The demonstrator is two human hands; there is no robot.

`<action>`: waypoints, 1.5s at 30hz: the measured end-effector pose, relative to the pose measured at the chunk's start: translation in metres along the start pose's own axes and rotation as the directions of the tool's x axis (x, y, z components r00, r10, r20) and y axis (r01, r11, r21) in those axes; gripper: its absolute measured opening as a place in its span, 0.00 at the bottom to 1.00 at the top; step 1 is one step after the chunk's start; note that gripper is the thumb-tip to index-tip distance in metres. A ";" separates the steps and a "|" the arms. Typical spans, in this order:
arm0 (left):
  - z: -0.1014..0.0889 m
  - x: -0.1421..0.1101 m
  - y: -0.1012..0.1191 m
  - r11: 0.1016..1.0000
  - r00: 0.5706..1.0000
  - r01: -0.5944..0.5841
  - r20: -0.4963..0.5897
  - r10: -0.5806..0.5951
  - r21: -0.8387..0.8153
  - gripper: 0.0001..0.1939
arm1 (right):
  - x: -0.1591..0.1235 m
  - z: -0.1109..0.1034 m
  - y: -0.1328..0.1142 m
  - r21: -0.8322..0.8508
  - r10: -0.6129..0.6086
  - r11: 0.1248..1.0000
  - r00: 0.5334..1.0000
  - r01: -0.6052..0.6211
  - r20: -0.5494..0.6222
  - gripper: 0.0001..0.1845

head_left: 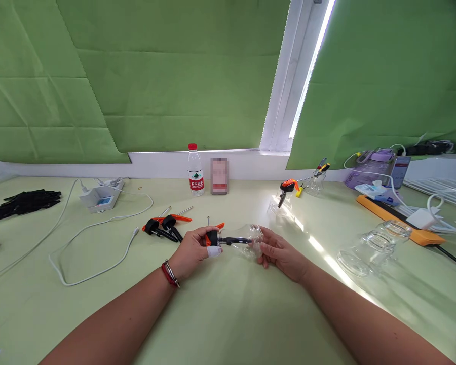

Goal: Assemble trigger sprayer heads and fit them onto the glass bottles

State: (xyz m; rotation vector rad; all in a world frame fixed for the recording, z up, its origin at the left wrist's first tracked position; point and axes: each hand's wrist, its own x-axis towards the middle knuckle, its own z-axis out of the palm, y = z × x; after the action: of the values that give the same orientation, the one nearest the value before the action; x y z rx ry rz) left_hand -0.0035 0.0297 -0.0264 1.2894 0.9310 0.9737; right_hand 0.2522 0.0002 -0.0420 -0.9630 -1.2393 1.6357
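A clear glass bottle (256, 234) lies sideways between my hands, above the table. Its black-and-orange top (212, 238) sits at the neck, and a black tube runs inside the glass. My left hand (190, 252) is closed around the top, with a white wrap on the thumb. At the other end, my right hand (283, 254) grips the bottle's base, fingers partly hidden behind the glass. Left of the bottle lie two loose black tops (169, 222) with orange levers, thin metal rods and black tubes.
A similar bottle with a black-and-orange top (288, 186) stands back right, near a glass holding screwdrivers (316, 183). Clear glass bottles (368, 251) lie right, by an orange power strip (399, 220). A water bottle (196, 175) stands behind; a white cable (99, 223) loops left.
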 end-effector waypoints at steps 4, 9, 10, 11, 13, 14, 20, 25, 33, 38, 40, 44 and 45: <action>0.000 0.000 0.000 1.000 0.999 -0.006 0.037 0.006 -0.021 0.27 | 0.004 -0.002 0.004 -0.051 0.055 0.997 0.998 -0.057 -0.041 0.28; 0.001 0.000 0.002 1.000 1.000 -0.008 0.009 0.008 -0.026 0.28 | 0.000 0.002 -0.001 -0.004 -0.039 0.999 0.999 0.039 0.001 0.31; 0.002 0.000 0.002 1.000 1.000 -0.010 0.003 0.010 -0.024 0.28 | 0.000 0.002 -0.002 0.004 -0.046 0.999 0.999 0.046 0.008 0.35; 0.002 0.000 0.002 1.000 1.000 -0.010 0.002 0.010 -0.021 0.28 | -0.001 0.002 -0.002 0.005 -0.035 0.999 0.999 0.035 0.008 0.36; 0.003 -0.001 0.002 1.000 1.000 -0.005 0.016 0.005 -0.010 0.28 | 0.001 0.001 0.000 -0.013 0.019 1.000 1.000 -0.019 -0.013 0.31; 0.003 -0.001 0.002 1.000 1.000 -0.006 0.026 0.007 -0.004 0.28 | 0.003 0.001 0.001 -0.025 0.047 0.999 0.998 -0.048 -0.029 0.29; 0.000 0.000 0.001 0.999 0.999 -0.031 0.029 0.031 -0.007 0.28 | 0.003 0.002 0.003 -0.025 0.001 1.000 0.999 -0.001 -0.033 0.26; 0.000 0.002 0.000 1.000 1.000 -0.020 0.023 0.021 -0.018 0.27 | 0.000 0.003 -0.001 0.026 0.021 0.999 1.000 -0.021 0.023 0.32; 0.002 0.000 0.003 0.999 1.000 -0.018 0.020 0.018 -0.030 0.29 | 0.001 0.003 0.001 0.018 0.037 0.999 0.999 -0.037 0.007 0.28; 0.002 0.000 0.001 0.999 0.999 -0.015 0.033 0.016 -0.046 0.28 | -0.002 0.004 -0.003 0.006 0.031 0.999 0.998 -0.032 0.051 0.35; 0.002 -0.001 0.001 0.999 0.999 -0.015 0.043 0.017 -0.049 0.28 | 0.000 0.003 -0.001 -0.007 0.059 0.998 0.997 -0.058 0.043 0.30; 0.002 -0.001 0.003 0.999 1.000 -0.018 0.022 0.019 -0.026 0.27 | 0.001 0.002 0.001 -0.035 0.058 0.998 0.998 -0.057 0.020 0.30; 0.002 -0.001 0.003 1.000 1.000 -0.019 0.013 0.020 -0.022 0.27 | 0.000 0.003 0.000 -0.038 0.039 0.999 0.999 -0.038 0.022 0.30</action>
State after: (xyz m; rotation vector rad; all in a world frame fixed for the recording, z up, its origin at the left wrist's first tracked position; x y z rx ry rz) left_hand -0.0023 0.0287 -0.0234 1.2872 0.8963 0.9867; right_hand 0.2493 -0.0004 -0.0419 -0.9999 -1.2779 1.6627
